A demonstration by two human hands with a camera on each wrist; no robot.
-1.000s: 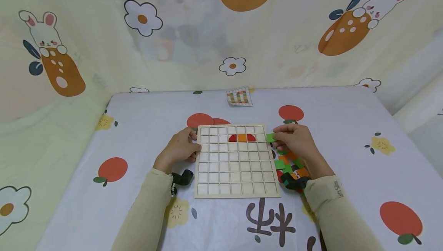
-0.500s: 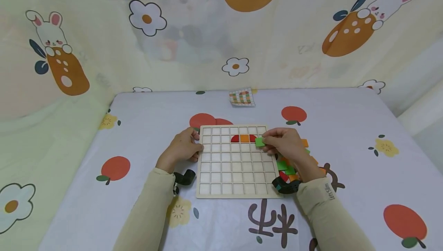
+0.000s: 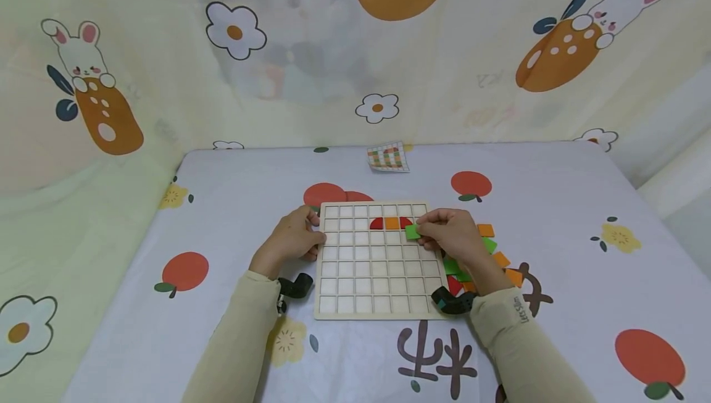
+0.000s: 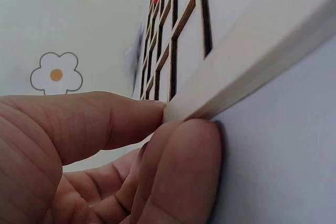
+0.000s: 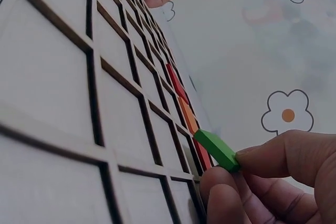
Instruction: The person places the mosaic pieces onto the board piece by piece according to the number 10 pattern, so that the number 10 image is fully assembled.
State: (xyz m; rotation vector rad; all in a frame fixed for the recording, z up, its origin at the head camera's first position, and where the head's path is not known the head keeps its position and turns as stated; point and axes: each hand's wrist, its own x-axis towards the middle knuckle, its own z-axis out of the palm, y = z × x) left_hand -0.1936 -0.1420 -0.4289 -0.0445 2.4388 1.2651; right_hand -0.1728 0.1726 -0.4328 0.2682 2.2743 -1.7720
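Observation:
A wooden grid board (image 3: 361, 269) lies flat on the table. In its second row from the far side sit an orange square tile (image 3: 392, 223) and two red rounded pieces, the left red piece (image 3: 377, 223) and the right red piece (image 3: 406, 223). My left hand (image 3: 291, 234) pinches the board's left edge; the thumb (image 4: 121, 119) and a fingertip meet at the rim in the left wrist view. Between thumb and fingers my right hand (image 3: 452, 236) holds a green square tile (image 5: 218, 149), tilted just above the grid beside the right red piece.
Loose orange, green and red tiles (image 3: 502, 259) lie right of the board, partly hidden by my right hand and wrist. A small card (image 3: 387, 157) with a coloured grid pattern lies at the table's far edge. Patterned cloth (image 3: 311, 94) hangs behind the table.
My right hand has carried the green tile leftward from beside the board to over the grid, then slightly lower. My left hand has stayed at the board's left edge.

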